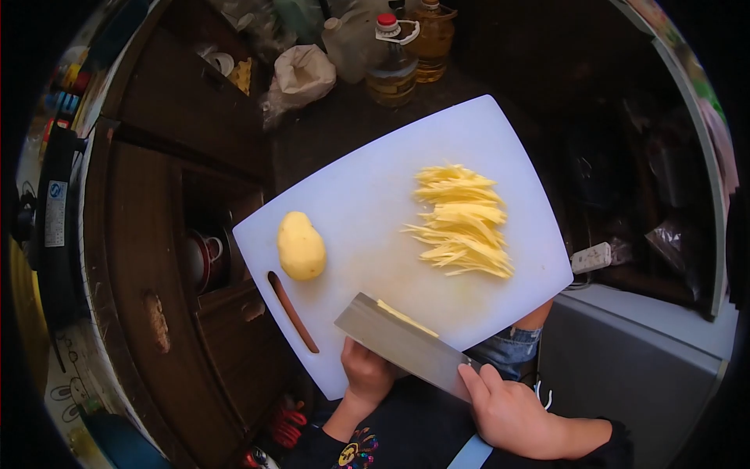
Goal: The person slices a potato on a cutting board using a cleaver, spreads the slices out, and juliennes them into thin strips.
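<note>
My right hand (506, 408) is wrapped round the handle end of a cleaver (402, 344), its broad blade slanting over the near edge of the white cutting board (367, 187). Close against the near side of the blade, my left hand (366, 374) has its fingers curled; the blade hides their tips and anything they may hold. A thin potato strip (408, 318) lies along the blade's far side. Toward the right of the board is a pile of potato shreds (462, 223). A whole peeled potato (301, 246) rests at the left, beside the board's handle slot.
Oil bottles (392, 74) and an open white bag (305, 72) stand beyond the board. Dark wooden cabinets (144, 258) flank the left. On the right, a white power strip (591, 258) sits near a grey cabinet (625, 375).
</note>
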Motion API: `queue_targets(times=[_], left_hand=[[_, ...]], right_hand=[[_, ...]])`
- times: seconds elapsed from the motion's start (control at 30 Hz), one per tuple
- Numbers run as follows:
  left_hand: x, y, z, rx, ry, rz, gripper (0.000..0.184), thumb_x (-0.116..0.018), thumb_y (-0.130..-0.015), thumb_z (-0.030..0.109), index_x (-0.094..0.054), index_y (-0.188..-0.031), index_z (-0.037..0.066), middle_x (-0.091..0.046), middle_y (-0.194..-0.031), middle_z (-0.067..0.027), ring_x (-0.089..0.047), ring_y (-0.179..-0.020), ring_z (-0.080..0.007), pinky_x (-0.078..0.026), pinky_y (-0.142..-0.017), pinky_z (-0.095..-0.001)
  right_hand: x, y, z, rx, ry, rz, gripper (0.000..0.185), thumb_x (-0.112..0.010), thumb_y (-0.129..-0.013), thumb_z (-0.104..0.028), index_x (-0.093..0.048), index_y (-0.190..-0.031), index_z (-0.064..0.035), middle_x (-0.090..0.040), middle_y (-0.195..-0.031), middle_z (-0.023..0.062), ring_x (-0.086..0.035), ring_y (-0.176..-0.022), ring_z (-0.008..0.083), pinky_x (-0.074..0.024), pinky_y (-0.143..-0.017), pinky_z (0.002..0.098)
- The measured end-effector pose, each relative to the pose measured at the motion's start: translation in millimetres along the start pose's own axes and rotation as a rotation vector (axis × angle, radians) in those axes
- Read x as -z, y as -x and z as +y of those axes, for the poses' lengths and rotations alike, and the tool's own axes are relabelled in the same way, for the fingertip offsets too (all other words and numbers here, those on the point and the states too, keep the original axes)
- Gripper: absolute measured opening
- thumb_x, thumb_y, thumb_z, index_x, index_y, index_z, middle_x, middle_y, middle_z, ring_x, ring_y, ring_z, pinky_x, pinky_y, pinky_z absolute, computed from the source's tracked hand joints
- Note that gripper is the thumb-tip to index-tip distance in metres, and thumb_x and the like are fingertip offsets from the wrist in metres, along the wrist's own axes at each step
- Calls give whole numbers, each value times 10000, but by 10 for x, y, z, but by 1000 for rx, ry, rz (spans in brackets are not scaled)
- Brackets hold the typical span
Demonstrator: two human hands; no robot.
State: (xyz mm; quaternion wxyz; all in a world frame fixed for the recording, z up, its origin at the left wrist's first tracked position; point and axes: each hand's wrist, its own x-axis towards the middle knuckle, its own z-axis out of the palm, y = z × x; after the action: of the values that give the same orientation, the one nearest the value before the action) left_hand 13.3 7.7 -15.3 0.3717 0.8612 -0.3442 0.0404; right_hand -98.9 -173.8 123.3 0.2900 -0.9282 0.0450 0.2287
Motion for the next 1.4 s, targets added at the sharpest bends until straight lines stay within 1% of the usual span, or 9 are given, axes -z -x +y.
queue_targets(times=[0.1, 0.2, 0.3, 0.4, 0.63, 0.77, 0.9, 1.0, 1.4], left_hand=[[-6, -2, 16, 17, 8, 25, 315, -689, -653, -33, -694, -968, -18, -661, -992, -186, -636, -949, -418, -549, -779, -456], [-6, -3, 27, 25, 15, 32, 312, -689, -657, -35, -694, -968, -20, -666, -974, -184, -637, -949, -415, -548, -785, -455], [-10, -10, 42, 16, -8, 52, 300, -689, -656, -35, -696, -956, -23, -666, -976, -183, -638, -944, -411, -546, -789, -452], [-13, -35, 52, -1, -22, 69, 299, -694, -657, -35, -695, -955, -25, -665, -976, -185, -638, -935, -409, -545, -788, -450], [5, -151, 116, -3, -50, 70, 216, -713, -665, -61, -658, -874, -45, -625, -885, -162, -599, -773, -352, -511, -681, -408], [3, -191, 135, -27, -79, 100, 212, -718, -691, -58, -659, -893, -34, -620, -871, -144, -597, -746, -321, -495, -646, -384], [0, -146, 110, -17, -52, 85, 225, -703, -696, -59, -660, -914, -22, -619, -897, -155, -605, -777, -346, -508, -666, -390], [-12, -126, 98, -21, -9, 112, 253, -687, -705, -58, -655, -952, -11, -623, -930, -166, -614, -812, -369, -522, -688, -399], [-42, -68, 49, -3, 30, 119, 286, -678, -721, -51, -639, -1001, -4, -629, -971, -182, -623, -859, -396, -535, -713, -425]], right_hand=[[-88, -112, 39, 50, 5, 51, 444, -549, -821, -65, -521, -1230, 105, -520, -830, 155, -600, -510, 252, -512, -469, 350], [-99, -199, -2, 25, -45, -12, 535, -570, -801, -52, -454, -1306, 83, -516, -890, 190, -619, -590, 323, -526, -548, 415], [-137, -263, 5, 118, 15, 119, 439, -542, -821, -69, -522, -1217, 122, -533, -817, 161, -602, -491, 243, -509, -454, 337], [-141, -258, 5, 112, 27, 136, 431, -542, -817, -62, -524, -1208, 120, -537, -823, 160, -604, -492, 239, -511, -461, 331], [-122, -62, 103, 30, -61, 141, 451, -577, -796, -56, -533, -1226, 74, -529, -856, 151, -619, -548, 266, -521, -499, 366], [-147, 64, 163, 19, -62, 187, 467, -583, -794, -60, -527, -1239, 69, -523, -861, 151, -617, -556, 271, -520, -504, 378], [-98, 171, 104, 37, -47, 157, 451, -566, -811, -64, -525, -1239, 73, -520, -862, 152, -618, -556, 265, -524, -509, 371], [-109, 232, 62, 11, -115, 96, 466, -599, -809, -38, -497, -1255, 49, -521, -880, 179, -608, -606, 353, -521, -549, 434], [-129, 262, 29, 3, -40, 53, 492, -571, -800, -48, -486, -1268, 79, -522, -886, 184, -613, -584, 329, -525, -545, 413]])
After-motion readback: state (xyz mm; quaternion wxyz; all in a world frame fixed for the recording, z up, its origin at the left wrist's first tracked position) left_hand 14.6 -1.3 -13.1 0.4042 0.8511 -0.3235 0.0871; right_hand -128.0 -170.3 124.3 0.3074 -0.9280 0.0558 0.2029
